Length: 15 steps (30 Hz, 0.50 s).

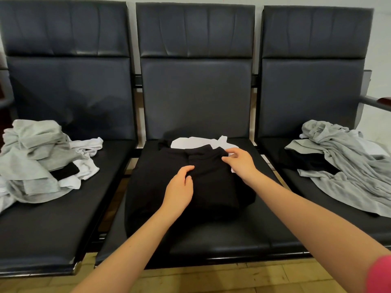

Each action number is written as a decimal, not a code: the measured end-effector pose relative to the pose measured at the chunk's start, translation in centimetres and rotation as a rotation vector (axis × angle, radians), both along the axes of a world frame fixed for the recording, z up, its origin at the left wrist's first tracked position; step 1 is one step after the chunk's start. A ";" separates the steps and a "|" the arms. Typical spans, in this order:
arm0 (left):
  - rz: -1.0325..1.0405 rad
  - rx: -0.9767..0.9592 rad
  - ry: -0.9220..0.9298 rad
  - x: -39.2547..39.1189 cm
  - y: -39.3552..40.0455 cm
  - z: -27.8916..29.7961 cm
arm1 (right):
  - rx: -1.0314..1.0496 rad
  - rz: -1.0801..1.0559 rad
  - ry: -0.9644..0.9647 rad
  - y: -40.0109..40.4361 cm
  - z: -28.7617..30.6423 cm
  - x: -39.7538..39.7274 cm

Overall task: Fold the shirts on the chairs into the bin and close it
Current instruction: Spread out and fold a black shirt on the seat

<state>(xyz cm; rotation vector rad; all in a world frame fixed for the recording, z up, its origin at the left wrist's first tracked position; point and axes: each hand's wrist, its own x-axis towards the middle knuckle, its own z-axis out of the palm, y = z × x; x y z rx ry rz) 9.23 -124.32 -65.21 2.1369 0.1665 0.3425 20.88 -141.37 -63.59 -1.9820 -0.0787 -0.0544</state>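
Three dark chairs [196, 98] against pale wall; both grips, left [179, 187] and right [239, 163], loosely curled on black shirt [211, 187].

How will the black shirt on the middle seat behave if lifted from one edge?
Probably floppy: the black shirt creases under the left hand and right hand. Its folds would likely fall open. It may drag along the white shirt beneath.
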 end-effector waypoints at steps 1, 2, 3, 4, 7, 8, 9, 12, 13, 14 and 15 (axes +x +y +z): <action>-0.003 0.049 -0.010 0.0 0.1 -0.2 | 0.030 -0.033 -0.023 0.1 0.1 0.2; -0.013 0.105 -0.010 -0.1 0.2 -0.3 | 0.054 -0.056 -0.048 0.1 0.3 0.4; -0.025 0.170 -0.006 -0.1 0.3 -0.5 | 0.070 -0.067 -0.068 0.2 0.6 0.5; -0.034 0.232 -0.005 -0.2 0.4 -0.7 | 0.080 -0.060 -0.071 0.2 0.7 0.6; -0.040 0.317 -0.030 -0.2 0.5 -1.0 | 0.061 0.028 0.005 0.3 0.3 -0.1; -0.039 0.313 -0.039 -0.2 0.6 -1.1 | 0.026 0.039 0.007 0.2 -0.2 -0.5; -0.034 0.304 -0.044 -0.1 0.6 -1.1 | -0.011 0.034 -0.006 0.1 -0.5 -1.0; -0.015 0.278 -0.045 0.3 0.7 -1.1 | -0.031 -0.004 -0.037 -0.3 -1.1 -2.8; -0.009 0.267 -0.046 0.4 0.7 -1.1 | -0.032 -0.017 -0.022 -0.4 -1.2 -3.4; -0.006 0.254 -0.044 0.6 0.6 -1.1 | -0.035 -0.025 0.010 -0.5 -1.2 -3.7; -0.004 0.236 -0.039 0.7 0.6 -1.1 | -0.038 -0.017 0.058 -0.6 -1.2 -4.1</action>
